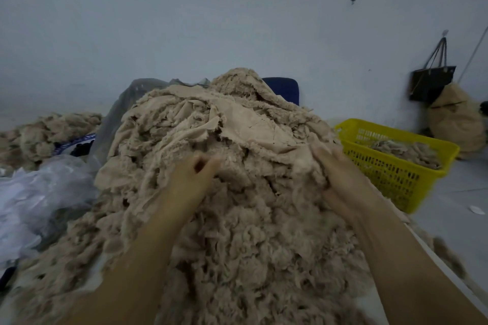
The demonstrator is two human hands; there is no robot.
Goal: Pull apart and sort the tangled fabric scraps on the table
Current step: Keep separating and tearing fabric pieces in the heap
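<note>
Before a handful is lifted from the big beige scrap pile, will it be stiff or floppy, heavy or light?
Probably floppy: the scrap pile shows limp folds and drooping torn edges. Likely light for its bulk: it looks fluffy. A handful may drag neighbours along, as the pieces look tangled.

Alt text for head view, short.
Two bare hands work a tall heap of tangled beige fabric scraps: the left hand curls its fingers into the fluff, the right hand, blurred, lies on the heap's side. A yellow basket with some scraps stands at right, plastic bags at left.
</note>
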